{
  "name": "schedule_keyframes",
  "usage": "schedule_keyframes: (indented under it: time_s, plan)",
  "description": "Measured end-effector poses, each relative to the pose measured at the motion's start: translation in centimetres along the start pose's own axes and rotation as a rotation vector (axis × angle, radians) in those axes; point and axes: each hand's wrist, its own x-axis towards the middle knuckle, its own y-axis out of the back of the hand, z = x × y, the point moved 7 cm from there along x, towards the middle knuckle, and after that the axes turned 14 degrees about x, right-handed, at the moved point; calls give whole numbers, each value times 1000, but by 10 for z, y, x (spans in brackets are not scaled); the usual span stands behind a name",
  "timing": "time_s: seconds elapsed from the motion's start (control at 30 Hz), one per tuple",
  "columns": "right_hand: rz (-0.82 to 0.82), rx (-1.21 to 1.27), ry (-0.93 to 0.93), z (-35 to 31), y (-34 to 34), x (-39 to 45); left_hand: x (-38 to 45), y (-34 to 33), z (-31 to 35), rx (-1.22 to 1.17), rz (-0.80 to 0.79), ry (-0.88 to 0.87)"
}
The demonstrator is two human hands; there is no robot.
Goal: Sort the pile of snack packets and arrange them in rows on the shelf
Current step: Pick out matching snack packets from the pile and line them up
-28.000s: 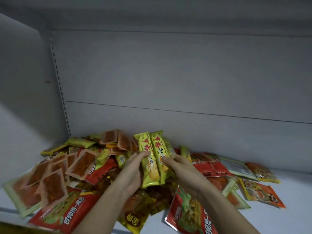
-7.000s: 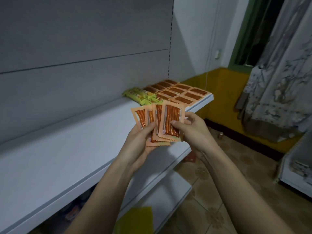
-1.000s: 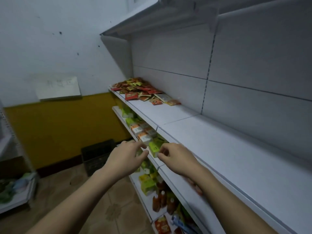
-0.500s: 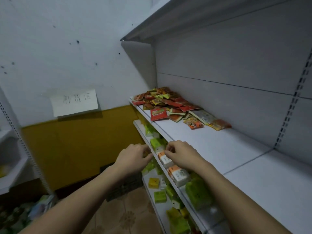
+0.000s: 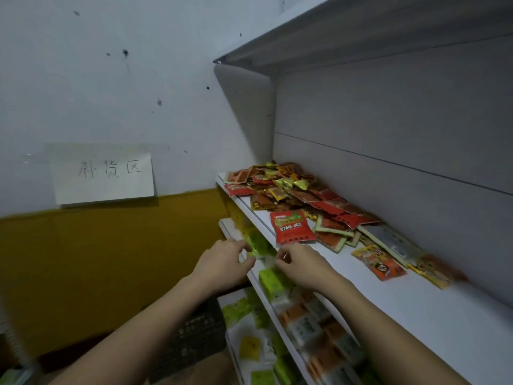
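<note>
While the pile of snack packets (image 5: 294, 195) lies heaped at the far end of the white shelf (image 5: 416, 307), we hold our left hand (image 5: 222, 263) and right hand (image 5: 302, 263) near its front edge, fingers loosely curled, gripping nothing.
</note>
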Motion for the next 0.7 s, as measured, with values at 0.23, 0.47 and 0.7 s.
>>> schedule_keyframes:
  time_s: [0.23, 0.47, 0.7]
  plan:
    - [26, -2, -112, -7, -33, 124, 110, -37, -72, -69, -58, -103]
    - [118, 71, -185, -2, -35, 211, 216, -46, -112, -25, -70, -207]
    - [328, 109, -212, 34, 38, 288, 328, -49, -94, -37, -21, -353]
